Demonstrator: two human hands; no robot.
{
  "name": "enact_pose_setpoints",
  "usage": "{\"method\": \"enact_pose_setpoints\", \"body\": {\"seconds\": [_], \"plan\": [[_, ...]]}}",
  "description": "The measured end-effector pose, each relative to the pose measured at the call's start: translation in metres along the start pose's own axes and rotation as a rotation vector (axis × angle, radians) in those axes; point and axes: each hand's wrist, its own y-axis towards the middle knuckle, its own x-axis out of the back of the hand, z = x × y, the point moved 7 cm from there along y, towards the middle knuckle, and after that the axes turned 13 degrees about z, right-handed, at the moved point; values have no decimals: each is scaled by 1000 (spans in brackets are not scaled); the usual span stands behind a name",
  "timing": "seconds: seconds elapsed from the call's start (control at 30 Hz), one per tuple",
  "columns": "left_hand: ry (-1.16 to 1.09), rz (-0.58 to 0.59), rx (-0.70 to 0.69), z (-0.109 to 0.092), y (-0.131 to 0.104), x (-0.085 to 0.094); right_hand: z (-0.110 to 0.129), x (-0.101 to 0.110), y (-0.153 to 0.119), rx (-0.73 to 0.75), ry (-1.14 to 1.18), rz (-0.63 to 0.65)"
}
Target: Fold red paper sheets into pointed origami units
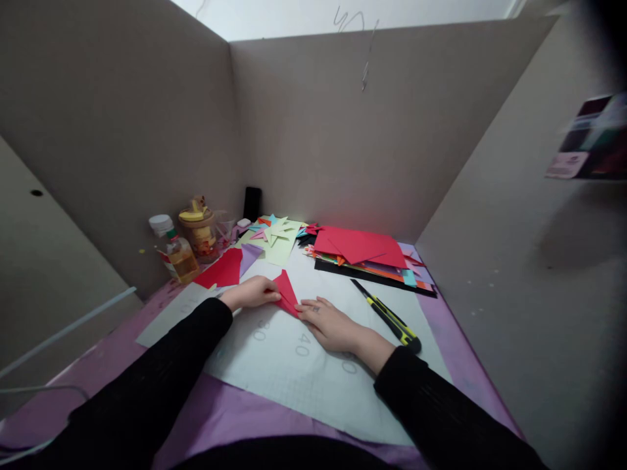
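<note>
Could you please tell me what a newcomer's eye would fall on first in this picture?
Probably the small red paper at the centre, touched by the left hand and the right hand. Next come the large red sheets atop the paper pile at the back right, and the colourful paper stars at the back. The black-and-yellow cutter also stands out, lying right of the hands.

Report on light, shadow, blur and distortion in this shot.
Head view: a bright band tops the duller back wall; head view: the poster looks smeared, with a soft shadow below it and darkness at the right edge; head view: the red paper is clearer, while the side walls slant, probably wide-angle distortion.
</note>
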Motion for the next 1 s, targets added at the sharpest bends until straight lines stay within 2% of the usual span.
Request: {"method": "enact_pose_setpoints", "body": {"seconds": [0.13, 0.47, 0.7, 1.0], "plan": [[-24, 62, 58, 8, 15, 1, 0, 0, -1, 14, 41, -22], [-12, 101, 98, 9, 21, 1, 10, -2, -2, 21, 54, -23], [16, 73, 138, 12, 28, 0, 7, -8, -3, 55, -9, -40], [34, 18, 197, 8, 27, 0, 9, -4, -4, 92, 3, -57]]}}
